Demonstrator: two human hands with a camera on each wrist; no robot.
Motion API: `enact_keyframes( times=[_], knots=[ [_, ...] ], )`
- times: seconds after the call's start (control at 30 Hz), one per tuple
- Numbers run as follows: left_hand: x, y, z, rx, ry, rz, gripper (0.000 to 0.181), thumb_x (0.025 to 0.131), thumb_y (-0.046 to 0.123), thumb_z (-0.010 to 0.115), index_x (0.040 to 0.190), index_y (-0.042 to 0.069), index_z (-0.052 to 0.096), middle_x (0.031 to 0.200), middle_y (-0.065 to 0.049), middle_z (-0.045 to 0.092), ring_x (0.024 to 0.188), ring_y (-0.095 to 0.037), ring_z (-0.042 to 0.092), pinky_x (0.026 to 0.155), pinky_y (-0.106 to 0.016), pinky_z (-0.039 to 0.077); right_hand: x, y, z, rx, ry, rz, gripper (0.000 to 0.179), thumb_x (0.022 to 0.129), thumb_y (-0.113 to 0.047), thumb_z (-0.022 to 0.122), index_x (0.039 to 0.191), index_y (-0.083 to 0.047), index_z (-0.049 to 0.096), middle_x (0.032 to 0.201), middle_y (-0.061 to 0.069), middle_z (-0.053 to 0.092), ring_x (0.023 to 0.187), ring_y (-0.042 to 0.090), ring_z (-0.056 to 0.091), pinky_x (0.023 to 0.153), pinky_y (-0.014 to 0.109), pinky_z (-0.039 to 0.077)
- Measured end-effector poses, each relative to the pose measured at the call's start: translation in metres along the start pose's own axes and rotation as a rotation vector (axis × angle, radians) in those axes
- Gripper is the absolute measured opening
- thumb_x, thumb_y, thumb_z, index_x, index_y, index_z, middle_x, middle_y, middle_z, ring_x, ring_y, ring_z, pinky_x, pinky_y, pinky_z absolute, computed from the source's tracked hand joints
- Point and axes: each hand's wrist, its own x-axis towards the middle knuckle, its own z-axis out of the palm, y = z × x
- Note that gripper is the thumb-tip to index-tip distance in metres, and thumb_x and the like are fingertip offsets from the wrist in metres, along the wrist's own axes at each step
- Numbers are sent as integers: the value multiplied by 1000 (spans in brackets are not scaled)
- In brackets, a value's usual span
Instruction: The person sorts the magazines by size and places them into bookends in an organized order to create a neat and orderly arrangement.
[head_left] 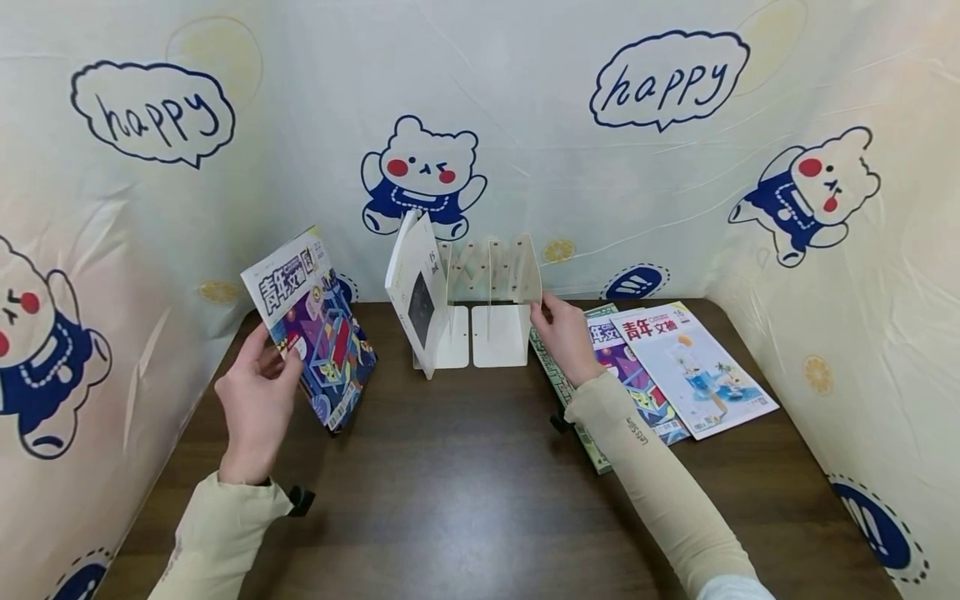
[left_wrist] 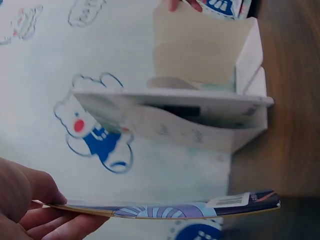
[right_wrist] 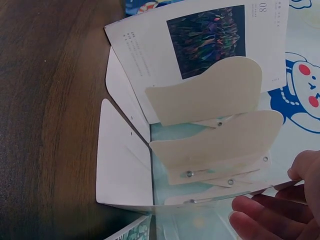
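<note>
My left hand (head_left: 258,400) pinches a magazine (head_left: 330,333) with a purple and blue illustrated cover by its side edge. The magazine is held upright and tilted left of a cream-white folding book rack (head_left: 501,337). In the left wrist view it appears edge-on, a barcode on its back. With thumb and fingers, my right hand (head_left: 566,333) holds the rack's right end panel (head_left: 527,267). A white book (head_left: 417,292) with a dark picture on its cover stands leaning in the rack's left side. Upright dividers (right_wrist: 220,135) and small metal joints show in the right wrist view.
Right of the rack, a green-edged book (head_left: 592,454), a purple-covered magazine (head_left: 652,412) and a white magazine (head_left: 693,375) overlap on the dark wooden table (head_left: 450,492). A white cloth (head_left: 540,183) printed with bears surrounds the table at the back and sides.
</note>
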Motion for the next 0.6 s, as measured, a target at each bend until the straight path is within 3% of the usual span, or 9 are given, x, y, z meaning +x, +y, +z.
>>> enact_keyframes(
  times=[0.13, 0.27, 0.37, 0.5, 0.6],
  knots=[
    [-10, 16, -3, -5, 18, 49, 54, 99, 11, 69, 149, 28, 59, 126, -15, 73, 101, -33, 75, 75, -2, 47, 0, 0, 0, 2, 5, -5, 35, 108, -20, 56, 137, -4, 67, 106, 15, 77, 77, 22, 67, 67, 36, 58],
    [-18, 28, -4, -7, 49, 90, 55, 98, 11, 68, 149, 32, 59, 128, -10, 73, 99, -7, 74, 79, -4, 48, -1, 1, 0, -4, 13, -11, 34, 108, -21, 56, 134, -4, 69, 99, 13, 77, 72, 20, 65, 63, 34, 56],
    [-24, 33, -4, -7, 70, 130, 57, 98, 7, 68, 149, 32, 59, 129, -8, 73, 95, 15, 64, 81, -5, 49, -1, 2, 1, -5, 19, -12, 31, 108, -21, 56, 130, -4, 71, 91, 11, 76, 68, 20, 63, 61, 33, 54],
    [-30, 41, -6, -15, 84, 163, 62, 96, 3, 69, 150, 33, 58, 134, -5, 70, 102, 1, 71, 81, -6, 49, -1, 2, 3, -2, 22, -11, 28, 108, -20, 57, 125, -3, 72, 87, 11, 75, 69, 21, 63, 64, 34, 58],
    [-34, 48, -9, -28, 87, 178, 64, 96, 3, 70, 150, 34, 57, 137, -1, 68, 106, 0, 70, 81, -7, 50, 0, 1, 2, -7, 27, -13, 27, 107, -18, 58, 124, -3, 73, 88, 12, 75, 70, 21, 64, 66, 35, 59]
  ],
)
